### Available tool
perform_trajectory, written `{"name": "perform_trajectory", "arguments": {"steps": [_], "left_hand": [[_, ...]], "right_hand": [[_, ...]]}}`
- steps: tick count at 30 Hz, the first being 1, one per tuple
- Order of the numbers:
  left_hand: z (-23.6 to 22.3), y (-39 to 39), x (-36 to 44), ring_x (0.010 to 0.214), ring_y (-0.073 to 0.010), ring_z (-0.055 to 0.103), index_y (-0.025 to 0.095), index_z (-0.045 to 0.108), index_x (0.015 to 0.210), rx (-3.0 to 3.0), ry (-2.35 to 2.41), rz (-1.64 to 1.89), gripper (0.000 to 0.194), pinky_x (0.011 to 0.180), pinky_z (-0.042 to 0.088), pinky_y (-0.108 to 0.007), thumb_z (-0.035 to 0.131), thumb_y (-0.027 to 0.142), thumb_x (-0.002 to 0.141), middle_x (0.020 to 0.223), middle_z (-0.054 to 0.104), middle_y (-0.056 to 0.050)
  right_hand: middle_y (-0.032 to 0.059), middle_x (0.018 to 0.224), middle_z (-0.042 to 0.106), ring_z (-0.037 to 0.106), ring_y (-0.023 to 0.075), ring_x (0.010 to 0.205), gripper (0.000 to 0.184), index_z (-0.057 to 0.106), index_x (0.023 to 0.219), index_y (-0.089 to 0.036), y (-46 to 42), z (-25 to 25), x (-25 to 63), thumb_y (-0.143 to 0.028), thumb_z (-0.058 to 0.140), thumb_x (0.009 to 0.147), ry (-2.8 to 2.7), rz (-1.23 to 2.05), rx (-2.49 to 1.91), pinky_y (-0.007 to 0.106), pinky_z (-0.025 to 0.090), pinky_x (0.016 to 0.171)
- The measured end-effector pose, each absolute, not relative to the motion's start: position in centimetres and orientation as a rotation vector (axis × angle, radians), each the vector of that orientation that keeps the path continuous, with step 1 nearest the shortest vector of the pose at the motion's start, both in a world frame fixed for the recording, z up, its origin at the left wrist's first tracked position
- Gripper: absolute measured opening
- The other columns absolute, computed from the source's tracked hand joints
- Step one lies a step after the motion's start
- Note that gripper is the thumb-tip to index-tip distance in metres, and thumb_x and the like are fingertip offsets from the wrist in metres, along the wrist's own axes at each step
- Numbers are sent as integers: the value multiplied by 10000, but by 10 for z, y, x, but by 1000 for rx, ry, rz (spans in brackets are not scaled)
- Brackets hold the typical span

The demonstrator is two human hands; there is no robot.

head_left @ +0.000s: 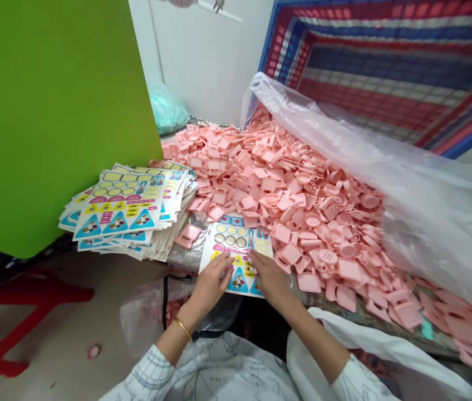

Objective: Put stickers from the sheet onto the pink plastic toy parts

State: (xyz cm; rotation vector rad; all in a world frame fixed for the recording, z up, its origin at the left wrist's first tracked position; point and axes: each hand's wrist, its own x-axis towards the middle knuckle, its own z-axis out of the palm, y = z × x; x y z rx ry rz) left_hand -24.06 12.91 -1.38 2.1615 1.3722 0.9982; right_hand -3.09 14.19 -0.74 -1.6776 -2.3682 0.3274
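A printed sticker sheet (236, 230) with yellow circles, pink half-rounds and blue triangles lies at the table's front edge, directly before me. My left hand (212, 281) is on the lower left of it, fingers curled and thumb bent in against the paper. Over the lower right part, my right hand (270, 280) has its bent fingers on the sheet, their tips close to the left fingertips. Whether a single sticker is pinched between them is too small to tell. Pink plastic toy pieces (269, 184) are heaped right behind and beside the sheet.
A stack of sticker sheets (123, 203) stands at left, beside a green panel (60, 111). Clear plastic sheeting (365, 145) borders the heap at right, before a striped crate (386, 72). A red stool (31, 312) stands on the floor; a teal bag (168, 109) sits behind.
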Motion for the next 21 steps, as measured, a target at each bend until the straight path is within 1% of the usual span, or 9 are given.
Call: {"name": "perform_trajectory", "arguments": {"steps": [2, 6, 8, 10, 12, 14, 16, 19, 21], "left_hand": [[-9, 151, -234, 1242, -221, 594, 208, 641, 1207, 2203, 1374, 989, 303, 1068, 486, -415, 498, 226, 940, 1295, 658, -103], [0, 199, -220, 1208, -231, 612, 193, 643, 1187, 2217, 1440, 974, 316, 1045, 491, -413, 480, 158, 919, 1271, 666, -114], [1, 220, -212, 1140, -222, 650, 193, 598, 1262, 2168, 1484, 929, 385, 998, 516, -399, 435, 126, 920, 1240, 682, -111], [2, 236, -202, 1056, -216, 686, 179, 508, 1371, 2110, 1563, 840, 464, 934, 543, -381, 380, 114, 929, 1205, 697, -122], [2, 250, -193, 1110, -229, 666, 142, 428, 1438, 2128, 1634, 739, 511, 961, 523, -393, 352, 112, 933, 1257, 668, -160], [2, 261, -185, 1277, -250, 562, 119, 406, 1453, 2207, 1653, 667, 536, 1077, 432, -443, 368, 100, 919, 1376, 584, -189], [1, 270, -181, 1394, -281, 433, 127, 416, 1451, 2263, 1644, 623, 545, 1156, 301, -538, 426, 121, 906, 1461, 503, -195], [-4, 280, -186, 1445, -330, 340, 190, 430, 1450, 2350, 1636, 483, 527, 1136, 149, -707, 480, 260, 930, 1519, 434, -184], [-9, 284, -193, 1458, -337, 308, 232, 467, 1425, 2427, 1613, 374, 488, 1109, 87, -756, 454, 358, 954, 1550, 390, -165]], "right_hand": [[119, 1467, 504, 485, 214, 1332, 580, 511, 1435, -186, 165, -1, -31, -43, 380, 888, -2231, 385, -1685, 374, 409, 1086], [148, 1506, 445, 418, 231, 1385, 635, 486, 1452, -162, 199, 1, -45, 1, 346, 855, -2099, 445, -1631, 406, 392, 1103], [138, 1549, 383, 375, 218, 1414, 675, 414, 1499, -174, 208, -7, -54, 0, 332, 851, -2051, 434, -1561, 402, 378, 1115], [128, 1567, 355, 363, 205, 1419, 687, 350, 1533, -183, 217, -16, -57, -23, 349, 865, -2076, 396, -1497, 388, 369, 1119], [133, 1542, 397, 387, 217, 1399, 655, 366, 1526, -176, 230, -22, -54, -55, 385, 883, -2179, 319, -1474, 396, 350, 1126], [144, 1497, 457, 416, 235, 1373, 612, 412, 1503, -165, 248, -24, -44, -77, 400, 897, -2261, 225, -1499, 409, 342, 1124], [146, 1478, 477, 441, 232, 1349, 595, 439, 1487, -170, 267, -23, -31, -78, 385, 902, -2270, 178, -1562, 398, 364, 1103], [120, 1486, 475, 499, 233, 1289, 575, 505, 1441, -219, 293, -22, -10, -72, 378, 900, -2208, 211, -1682, 395, 404, 1059], [100, 1457, 511, 525, 253, 1251, 507, 586, 1361, -243, 308, -24, 6, -93, 408, 910, -2145, 277, -1718, 420, 402, 1055]]}}
